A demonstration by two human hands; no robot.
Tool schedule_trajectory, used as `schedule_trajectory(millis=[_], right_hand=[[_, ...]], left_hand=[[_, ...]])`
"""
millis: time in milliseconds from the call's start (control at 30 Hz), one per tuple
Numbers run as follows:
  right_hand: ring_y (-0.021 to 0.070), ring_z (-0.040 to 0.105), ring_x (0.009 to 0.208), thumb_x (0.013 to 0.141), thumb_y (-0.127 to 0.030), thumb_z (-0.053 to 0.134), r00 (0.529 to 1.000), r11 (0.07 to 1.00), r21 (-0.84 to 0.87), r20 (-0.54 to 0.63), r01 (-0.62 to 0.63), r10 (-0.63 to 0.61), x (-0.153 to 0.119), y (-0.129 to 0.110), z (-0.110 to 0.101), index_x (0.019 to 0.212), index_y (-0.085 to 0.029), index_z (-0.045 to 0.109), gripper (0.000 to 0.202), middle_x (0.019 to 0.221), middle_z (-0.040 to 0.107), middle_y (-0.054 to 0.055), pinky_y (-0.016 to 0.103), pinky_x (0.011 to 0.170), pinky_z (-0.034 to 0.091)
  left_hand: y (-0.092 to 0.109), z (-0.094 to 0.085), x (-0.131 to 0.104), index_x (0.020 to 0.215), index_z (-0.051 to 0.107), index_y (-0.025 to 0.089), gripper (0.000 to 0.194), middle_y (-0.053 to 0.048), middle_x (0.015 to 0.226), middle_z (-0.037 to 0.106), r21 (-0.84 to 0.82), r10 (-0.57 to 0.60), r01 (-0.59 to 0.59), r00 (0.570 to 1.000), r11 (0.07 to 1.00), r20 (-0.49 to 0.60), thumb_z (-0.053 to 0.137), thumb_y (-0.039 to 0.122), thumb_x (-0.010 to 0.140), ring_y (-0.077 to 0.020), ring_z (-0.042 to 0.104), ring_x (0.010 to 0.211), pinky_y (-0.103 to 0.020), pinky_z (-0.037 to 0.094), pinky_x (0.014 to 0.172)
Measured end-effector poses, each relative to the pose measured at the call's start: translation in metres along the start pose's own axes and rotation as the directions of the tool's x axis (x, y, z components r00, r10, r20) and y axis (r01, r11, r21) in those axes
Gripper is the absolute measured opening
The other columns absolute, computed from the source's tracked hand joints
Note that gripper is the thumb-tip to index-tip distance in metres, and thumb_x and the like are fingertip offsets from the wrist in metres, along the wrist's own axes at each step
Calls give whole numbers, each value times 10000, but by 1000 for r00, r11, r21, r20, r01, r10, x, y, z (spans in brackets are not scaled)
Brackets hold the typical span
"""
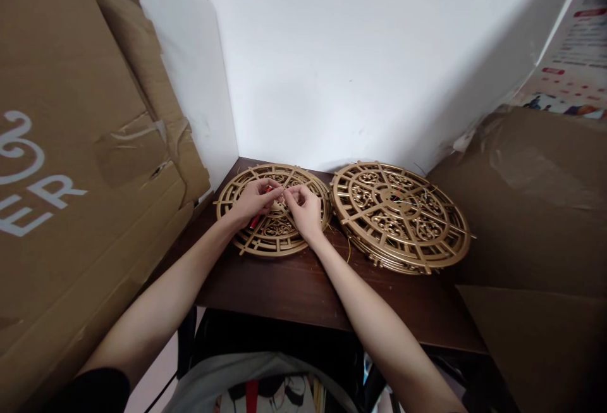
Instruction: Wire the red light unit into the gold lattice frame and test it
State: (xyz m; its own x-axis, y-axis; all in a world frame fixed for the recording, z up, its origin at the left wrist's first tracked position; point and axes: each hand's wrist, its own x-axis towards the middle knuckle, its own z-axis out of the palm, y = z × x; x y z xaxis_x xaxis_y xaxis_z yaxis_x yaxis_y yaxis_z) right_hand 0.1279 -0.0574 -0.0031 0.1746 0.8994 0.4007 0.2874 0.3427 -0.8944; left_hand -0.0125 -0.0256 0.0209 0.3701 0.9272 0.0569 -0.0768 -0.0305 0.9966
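Note:
My left hand point(258, 200) and my right hand point(304, 209) meet above the left round gold openwork panel point(279, 250). Thumb and fingers of both are pinched together, fingertips almost touching. What lies between them is too small to make out. A red tool handle point(256, 221) shows beneath my left hand; whether it rests on the panel or is tucked in the palm, I cannot tell. The panel has scrollwork and radiating bars.
To the right sits a stack of similar gold panels point(403, 217), with thin wires on top. A yellow wire point(349, 250) hangs between the piles. Cardboard boxes point(95, 147) flank the dark wooden table point(284, 286), and a white wall point(355, 71) stands behind.

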Motion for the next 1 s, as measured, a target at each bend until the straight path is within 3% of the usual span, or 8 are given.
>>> schedule_trajectory(millis=[267,1000], right_hand=[[107,469,544,826,-350,571,1000,1000,-10,13,4,-3,-1,-4,-1,794,-172,648,197,638,618,-18,226,542,364],[102,475,521,837,-351,558,999,1000,10,33,6,-6,0,0,0,791,-172,630,198,615,610,-22,223,527,366]], left_hand=[[0,0,0,822,586,129,313,25,579,550,-12,-9,9,1000,1000,-12,773,347,699,-15,337,386,-139,207,347],[-3,0,2,826,605,146,239,2,601,582,-30,-9,9,1000,1000,-22,760,299,727,-23,357,402,-146,212,348]])
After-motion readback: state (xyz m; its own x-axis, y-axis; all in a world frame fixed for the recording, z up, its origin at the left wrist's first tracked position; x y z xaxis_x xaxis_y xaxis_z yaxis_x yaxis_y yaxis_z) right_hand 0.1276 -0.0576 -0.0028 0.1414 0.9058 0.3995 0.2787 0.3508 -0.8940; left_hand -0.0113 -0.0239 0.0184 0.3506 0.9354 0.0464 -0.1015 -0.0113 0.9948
